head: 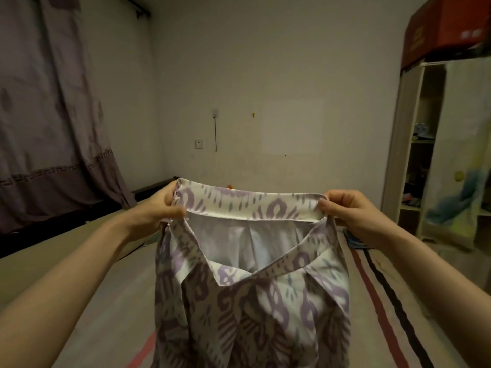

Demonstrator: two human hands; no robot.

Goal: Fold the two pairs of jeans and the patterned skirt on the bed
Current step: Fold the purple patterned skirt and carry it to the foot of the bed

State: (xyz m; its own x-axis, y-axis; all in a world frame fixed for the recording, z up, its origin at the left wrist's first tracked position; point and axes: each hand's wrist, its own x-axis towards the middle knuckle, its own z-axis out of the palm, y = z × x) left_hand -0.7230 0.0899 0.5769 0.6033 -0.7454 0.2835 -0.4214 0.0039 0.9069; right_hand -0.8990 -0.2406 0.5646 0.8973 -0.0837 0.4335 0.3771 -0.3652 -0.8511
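Two hands are holding the patterned skirt [252, 282] up over the bed [79, 261], left hand [159, 205] and right hand [348, 208] pinching opposite waistband ends; uneven lowering could be creasing the loose hanging fabric.

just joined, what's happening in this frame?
A person is holding the patterned skirt up in the air by its waistband, left hand pinching one end and right hand pinching the other. The waistband is stretched wide and the rest hangs down over the bed, which has a striped cover. The skirt is not folded yet. No jeans are clearly visible in this view. A wardrobe stands open at the right.
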